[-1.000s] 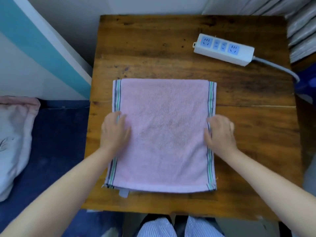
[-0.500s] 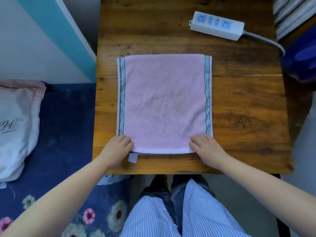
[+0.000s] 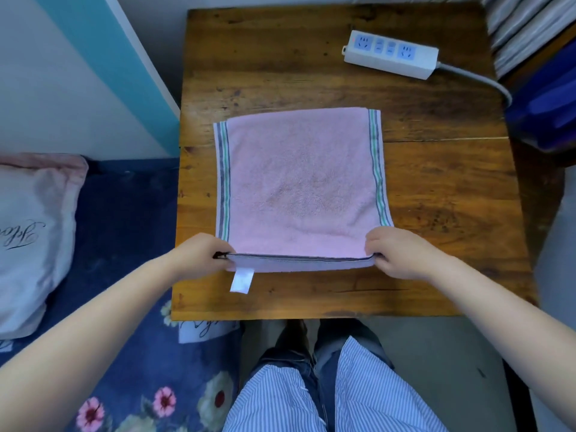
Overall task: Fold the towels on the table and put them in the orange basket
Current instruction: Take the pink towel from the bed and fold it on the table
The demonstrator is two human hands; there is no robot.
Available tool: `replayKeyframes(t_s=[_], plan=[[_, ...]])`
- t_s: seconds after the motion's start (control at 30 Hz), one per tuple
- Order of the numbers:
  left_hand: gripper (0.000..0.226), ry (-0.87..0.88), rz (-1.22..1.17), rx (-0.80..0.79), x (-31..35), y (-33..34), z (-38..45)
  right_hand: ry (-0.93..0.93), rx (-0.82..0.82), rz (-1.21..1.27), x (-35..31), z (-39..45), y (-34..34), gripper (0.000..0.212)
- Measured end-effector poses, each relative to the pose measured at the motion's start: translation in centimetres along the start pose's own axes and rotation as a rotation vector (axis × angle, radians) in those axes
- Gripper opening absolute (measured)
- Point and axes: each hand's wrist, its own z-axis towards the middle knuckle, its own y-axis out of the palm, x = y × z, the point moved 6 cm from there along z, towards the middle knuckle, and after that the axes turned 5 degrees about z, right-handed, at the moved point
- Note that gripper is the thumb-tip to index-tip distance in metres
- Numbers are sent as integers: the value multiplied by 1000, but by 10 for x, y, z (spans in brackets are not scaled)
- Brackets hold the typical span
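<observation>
Nearest: striped blue-and-white trousers [image 3: 280, 397] at the bottom of the view, over a navy floral bedcover [image 3: 131, 353] at lower left.

Just beyond, at the near edge of the square brown wooden table [image 3: 436, 198]: left hand [image 3: 199, 255] pinching the near left corner of the pink terry towel with green and grey striped side borders [image 3: 299, 185], right hand [image 3: 396, 254] pinching the near right corner. Both sets of fingers curled onto the cloth, near hem raised slightly off the wood, a lower layer visible beneath it, so apparently already folded once. Small white care label [image 3: 241, 279] hanging from the underside near the left hand.

Rest of the towel flat in the middle of the table, far edge roughly level, left far corner showing a slight offset between layers.

Likely step: carrying the near edge over to the far edge for a further fold. To do it well: keep both corners level and taut, lift together, lay the hem squarely on the far edge with striped borders lined up, tuck the label inside, then smooth from the crease outward. Risk: layers slipping apart if only the top one is gripped.

Farther back, right: white power strip with blue sockets [image 3: 391, 54] and its grey cable [image 3: 477, 77], well clear of the towel. Pale pillow [image 3: 28, 232] at far left. No orange basket in view.
</observation>
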Motion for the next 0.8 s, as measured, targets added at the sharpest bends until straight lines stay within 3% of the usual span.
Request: replayKeyframes(t_s=[0.13,0.27,0.33,0.43,0.53,0.67,0.8], plan=[[16,9,-83,-269,-5,-15,-14,67,-174,238,13,-8,-18,32],[33,-25,-135,-313,-11,-33,-10,106,-375,348,11,2,-34,35],[27,-88,-185,-188,-15,-51,3,137,-252,282,18,19,-58,34],[17,-172,-379,195,-24,-84,23,183,93,190,31,44,-103,22],[13,-210,-541,506,-30,-106,40,216,286,169,44,67,-128,12],[5,-239,-530,725,-31,-120,57,231,421,148,60,89,-139,19],[17,-320,-557,821,-32,-124,75,236,461,175,74,105,-139,16]])
